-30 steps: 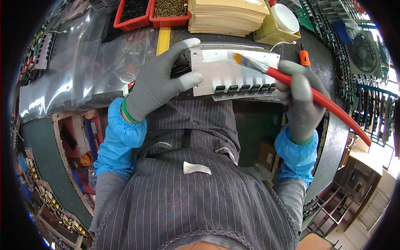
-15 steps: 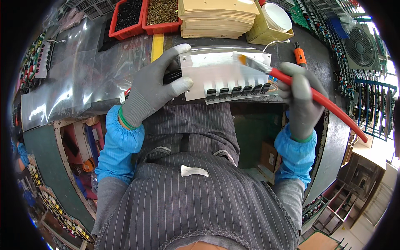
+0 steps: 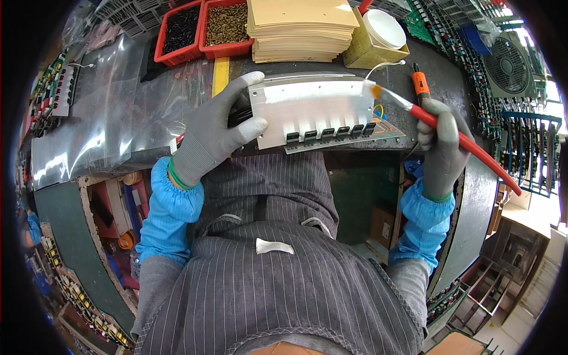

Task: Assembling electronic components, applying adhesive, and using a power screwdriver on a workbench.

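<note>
Plate (image 3: 319, 109), gripped by left hand (image 3: 214, 129); brush (image 3: 422, 116), grasped by right hand (image 3: 447, 155); brushing the apparent step, next stroke likely wanting a steady plate.

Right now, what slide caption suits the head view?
Gloved left fingers hold a silvery plate; right fingers grip a red-handled brush.

Circuit board (image 3: 386, 131) largely hidden behind metal plate (image 3: 319, 109); left hand (image 3: 214, 127) covers a bit of plate's left edge. Bristle contact of brush (image 3: 476, 151) with plate: cannot tell. Brass-coloured pieces (image 3: 228, 23) too small to identify. Tan stack (image 3: 299, 44) cut off at far edge.
</note>
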A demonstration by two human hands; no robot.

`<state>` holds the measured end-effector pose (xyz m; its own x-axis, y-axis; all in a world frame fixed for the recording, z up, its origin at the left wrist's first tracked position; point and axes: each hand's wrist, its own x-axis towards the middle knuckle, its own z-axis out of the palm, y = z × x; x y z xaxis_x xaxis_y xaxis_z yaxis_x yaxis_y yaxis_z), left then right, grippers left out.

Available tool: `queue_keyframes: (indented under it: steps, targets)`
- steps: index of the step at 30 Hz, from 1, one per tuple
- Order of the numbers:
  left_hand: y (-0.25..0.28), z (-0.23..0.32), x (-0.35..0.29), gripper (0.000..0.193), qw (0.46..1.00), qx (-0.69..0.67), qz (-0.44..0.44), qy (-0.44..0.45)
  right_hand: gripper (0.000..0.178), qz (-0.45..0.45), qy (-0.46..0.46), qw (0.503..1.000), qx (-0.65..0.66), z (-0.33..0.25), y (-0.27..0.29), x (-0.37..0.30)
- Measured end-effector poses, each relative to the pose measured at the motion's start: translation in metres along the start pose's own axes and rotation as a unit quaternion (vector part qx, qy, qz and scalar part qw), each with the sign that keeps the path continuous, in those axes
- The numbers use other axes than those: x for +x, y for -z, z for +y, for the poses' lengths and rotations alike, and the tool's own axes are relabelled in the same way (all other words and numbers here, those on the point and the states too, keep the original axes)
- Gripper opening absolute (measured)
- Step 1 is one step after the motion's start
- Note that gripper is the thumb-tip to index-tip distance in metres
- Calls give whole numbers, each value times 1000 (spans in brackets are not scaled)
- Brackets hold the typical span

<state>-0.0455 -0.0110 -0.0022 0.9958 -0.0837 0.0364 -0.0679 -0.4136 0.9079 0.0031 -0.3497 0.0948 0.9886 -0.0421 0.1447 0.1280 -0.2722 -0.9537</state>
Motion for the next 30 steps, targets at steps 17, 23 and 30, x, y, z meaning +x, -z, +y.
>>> queue_keyframes:
  steps: [17,23,30]
  targets:
    - [-12,7,-34,130,997,50,-54,36,29,-221,188,953,-90,23,-35,0]
    - [-19,3,-38,131,992,110,-53,-11,41,-244,164,911,-290,29,-53,-8]
    - [-12,13,-27,121,992,113,-45,-35,44,-207,141,939,-234,24,-59,-19]
